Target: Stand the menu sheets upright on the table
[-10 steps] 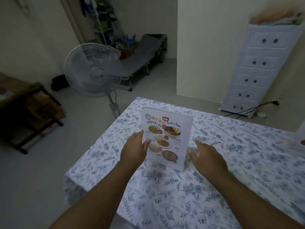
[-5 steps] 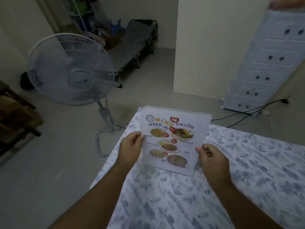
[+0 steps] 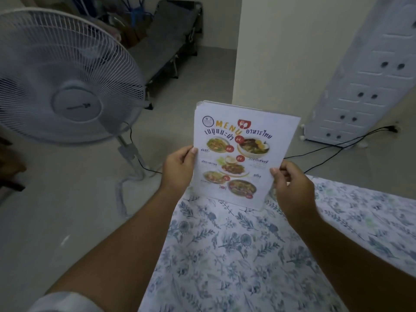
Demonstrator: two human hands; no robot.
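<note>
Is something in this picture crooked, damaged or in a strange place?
Only a small thing: the menu sheets, held by the left hand and right hand, lean slightly to the left above the table corner. No damage or spill shows.

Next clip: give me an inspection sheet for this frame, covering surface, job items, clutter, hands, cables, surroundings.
Surface: table under a blue floral cloth, seen near its corner.
Job's things: menu sheets held upright, printed side facing the camera, bottom edge at the cloth; contact cannot be told.
Clutter: nothing seen on the visible cloth.
Grippers: left hand pinches the stack's left edge; right hand pinches the right edge.
Cables: black cables run across the floor behind the table; the fan's cord trails by its stand.
Surroundings: white pedestal fan at left, white drawer unit at right, folding cot in the back.
</note>
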